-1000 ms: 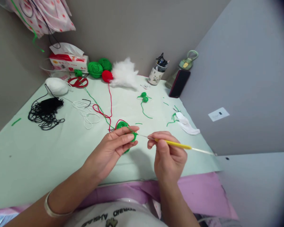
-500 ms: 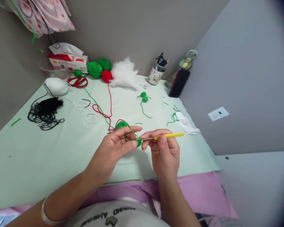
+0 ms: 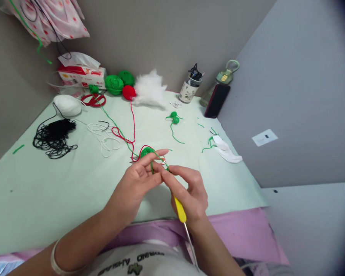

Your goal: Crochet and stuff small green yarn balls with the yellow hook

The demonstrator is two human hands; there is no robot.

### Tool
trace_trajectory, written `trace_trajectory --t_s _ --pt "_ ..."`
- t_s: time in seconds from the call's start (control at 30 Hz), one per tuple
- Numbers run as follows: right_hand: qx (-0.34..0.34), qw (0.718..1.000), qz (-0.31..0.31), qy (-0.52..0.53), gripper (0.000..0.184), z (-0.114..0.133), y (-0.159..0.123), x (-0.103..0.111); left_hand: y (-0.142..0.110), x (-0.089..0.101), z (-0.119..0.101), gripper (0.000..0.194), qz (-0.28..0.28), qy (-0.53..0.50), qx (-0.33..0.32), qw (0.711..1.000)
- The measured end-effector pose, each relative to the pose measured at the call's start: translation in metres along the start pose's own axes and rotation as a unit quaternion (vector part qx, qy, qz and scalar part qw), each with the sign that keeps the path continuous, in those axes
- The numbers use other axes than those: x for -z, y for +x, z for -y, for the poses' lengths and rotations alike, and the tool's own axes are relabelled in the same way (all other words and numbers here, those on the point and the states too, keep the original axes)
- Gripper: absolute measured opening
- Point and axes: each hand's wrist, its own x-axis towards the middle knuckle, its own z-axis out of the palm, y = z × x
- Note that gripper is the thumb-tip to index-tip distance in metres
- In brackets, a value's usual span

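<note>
My left hand [image 3: 136, 182] pinches a small green crochet piece [image 3: 147, 152] just above the pale green table [image 3: 60, 184], with green yarn [image 3: 156, 159] looped over its fingers. My right hand [image 3: 189, 191] is closed on a yellow-handled crochet hook [image 3: 180, 209], whose handle points back toward my body while its tip sits at the green piece. The two hands touch at the fingertips. Green and red yarn strands [image 3: 123, 136] run from the piece to the yarn balls at the back.
At the back stand a tissue box [image 3: 82, 74], green yarn balls [image 3: 119, 82], a red yarn ball [image 3: 129, 92], white stuffing [image 3: 151, 90], a jar [image 3: 189, 90] and a phone [image 3: 217, 100]. Black yarn [image 3: 54, 136], white yarn [image 3: 67, 105] and red scissors [image 3: 93, 99] lie left; small green pieces [image 3: 174, 118] and white cloth [image 3: 225, 149] right.
My right hand has swung the hook round: its handle pointed right before and now points down toward me. The right hand moved left, closer to the left hand's fingers.
</note>
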Motion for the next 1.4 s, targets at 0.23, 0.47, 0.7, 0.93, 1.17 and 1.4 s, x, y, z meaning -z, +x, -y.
trace_trajectory --t_s 0.23,0.47,0.7,0.93,1.17,1.4 --pt "-0.257 0.91 -0.094 0.311 0.023 0.0 0.012 -0.002 0.002 0.002 -0.003 0.037 0.016 -0.038 0.036 0.998" --pt "-0.178 0.961 -0.057 0.203 0.029 0.005 0.01 -0.005 0.0 -0.004 0.003 0.036 0.002 0.009 -0.016 1.0" --pt "-0.129 0.984 -0.043 0.113 0.031 0.001 0.007 0.003 0.004 0.0 0.0 0.031 0.03 -0.085 0.063 0.994" --pt "-0.272 0.895 -0.068 0.346 0.019 0.0 0.016 0.0 0.002 -0.002 -0.001 0.029 0.004 -0.01 -0.004 1.0" --pt "-0.315 0.87 -0.073 0.373 0.017 -0.002 0.013 -0.002 -0.001 -0.001 0.0 0.035 -0.011 0.03 -0.025 0.999" --pt "-0.314 0.852 -0.059 0.414 0.02 -0.003 0.015 0.003 -0.003 0.002 -0.001 0.032 -0.007 0.062 -0.019 0.998"
